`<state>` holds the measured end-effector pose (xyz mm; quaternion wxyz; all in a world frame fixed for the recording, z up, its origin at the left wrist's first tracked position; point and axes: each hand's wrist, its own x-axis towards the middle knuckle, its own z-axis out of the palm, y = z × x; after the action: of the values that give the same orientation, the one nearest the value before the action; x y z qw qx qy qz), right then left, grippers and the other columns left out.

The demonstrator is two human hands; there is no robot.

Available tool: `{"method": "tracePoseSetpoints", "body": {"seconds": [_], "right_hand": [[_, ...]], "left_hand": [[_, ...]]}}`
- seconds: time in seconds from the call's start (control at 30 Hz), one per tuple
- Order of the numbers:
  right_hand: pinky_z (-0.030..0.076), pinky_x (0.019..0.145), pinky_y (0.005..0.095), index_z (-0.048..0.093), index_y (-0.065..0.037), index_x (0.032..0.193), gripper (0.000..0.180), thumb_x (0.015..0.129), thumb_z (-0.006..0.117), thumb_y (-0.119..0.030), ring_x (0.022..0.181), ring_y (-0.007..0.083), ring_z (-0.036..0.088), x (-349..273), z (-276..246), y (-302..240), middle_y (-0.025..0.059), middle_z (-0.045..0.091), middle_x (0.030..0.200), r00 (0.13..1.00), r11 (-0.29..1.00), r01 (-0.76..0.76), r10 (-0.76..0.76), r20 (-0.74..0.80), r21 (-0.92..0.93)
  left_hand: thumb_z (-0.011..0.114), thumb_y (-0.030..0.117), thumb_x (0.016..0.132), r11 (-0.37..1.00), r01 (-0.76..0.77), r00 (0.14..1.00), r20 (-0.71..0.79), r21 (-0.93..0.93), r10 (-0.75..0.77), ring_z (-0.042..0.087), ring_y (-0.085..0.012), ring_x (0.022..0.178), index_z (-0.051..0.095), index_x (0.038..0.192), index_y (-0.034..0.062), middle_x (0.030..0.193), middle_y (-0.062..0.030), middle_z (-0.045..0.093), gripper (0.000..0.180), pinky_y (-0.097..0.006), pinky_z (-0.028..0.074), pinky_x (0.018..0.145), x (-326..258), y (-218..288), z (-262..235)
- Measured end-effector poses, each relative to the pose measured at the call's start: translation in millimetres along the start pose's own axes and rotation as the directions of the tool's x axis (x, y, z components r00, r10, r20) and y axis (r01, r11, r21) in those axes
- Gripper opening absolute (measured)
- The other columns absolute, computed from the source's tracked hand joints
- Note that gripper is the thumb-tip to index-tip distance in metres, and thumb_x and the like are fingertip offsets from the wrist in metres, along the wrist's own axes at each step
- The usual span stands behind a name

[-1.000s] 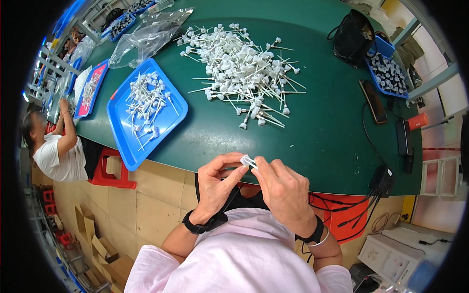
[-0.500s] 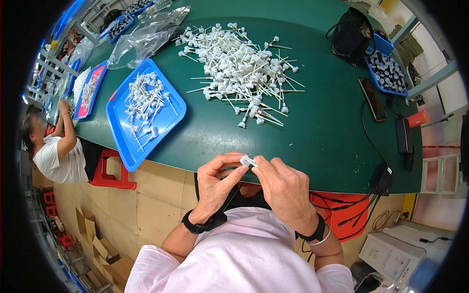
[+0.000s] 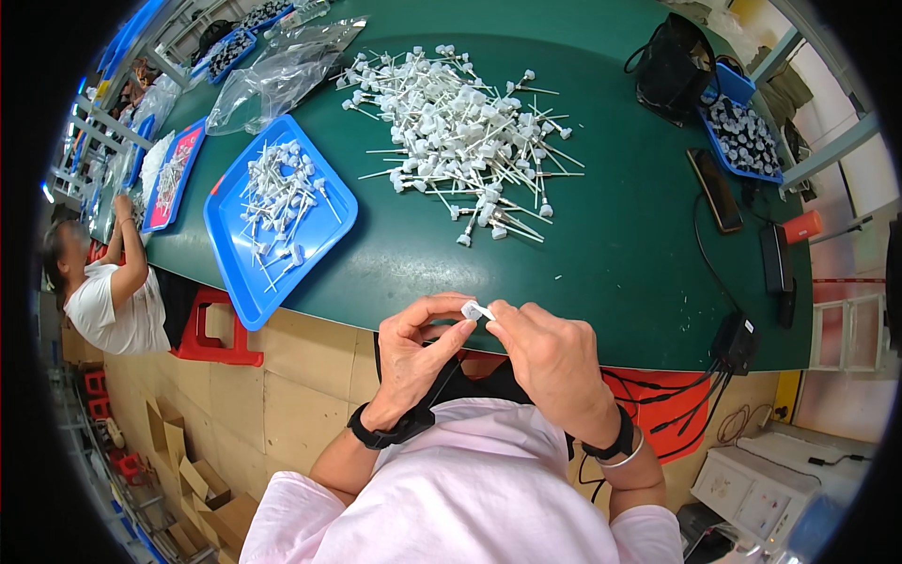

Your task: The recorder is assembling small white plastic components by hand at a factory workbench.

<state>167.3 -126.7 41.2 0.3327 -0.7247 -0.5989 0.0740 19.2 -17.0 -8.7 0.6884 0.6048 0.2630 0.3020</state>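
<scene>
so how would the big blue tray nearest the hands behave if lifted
The blue tray is probably stiff: its raised rim shows no sag. Its loose white-headed sticks would likely slide if it tilted.

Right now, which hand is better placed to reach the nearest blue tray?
Probably the left hand: it is nearer the blue tray than the right hand. Both hands pinch a small white piece, though.

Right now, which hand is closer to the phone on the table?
Right. The right hand is left of the phone and lower in the picture; the left hand is also lower, but much farther left.
</scene>
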Motion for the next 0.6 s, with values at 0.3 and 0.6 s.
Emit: {"method": "tracePoseSetpoints", "body": {"seconds": [0.3,0.6], "right_hand": [[0.047,0.055,0.0385,0.074,-0.005,0.099,0.015,0.092,0.065,-0.015,0.055,0.0305,0.061,15,-13,25,0.0150,0.064,0.064,0.928,0.837,-0.319,0.181,0.324,0.444],[0.047,0.057,0.0371,0.073,-0.004,0.102,0.018,0.092,0.065,-0.017,0.056,0.0263,0.062,17,-17,23,0.0145,0.063,0.064,0.882,0.788,-0.416,0.228,0.413,0.453]], "left_hand": [[0.068,-0.009,0.086,0.998,0.005,0.999,0.048,0.066,-0.008,0.064,-0.0174,0.106,0.068,0.110,-0.0044,0.118,-0.0148,0.066,0.024,-0.028,0.056,0.090,2,6,-3],[0.068,-0.009,0.086,0.997,0.067,0.995,0.074,-0.047,-0.063,0.064,-0.0191,0.107,0.068,0.111,-0.0047,0.118,-0.0150,0.066,0.025,-0.030,0.054,0.094,1,4,-5]]}}
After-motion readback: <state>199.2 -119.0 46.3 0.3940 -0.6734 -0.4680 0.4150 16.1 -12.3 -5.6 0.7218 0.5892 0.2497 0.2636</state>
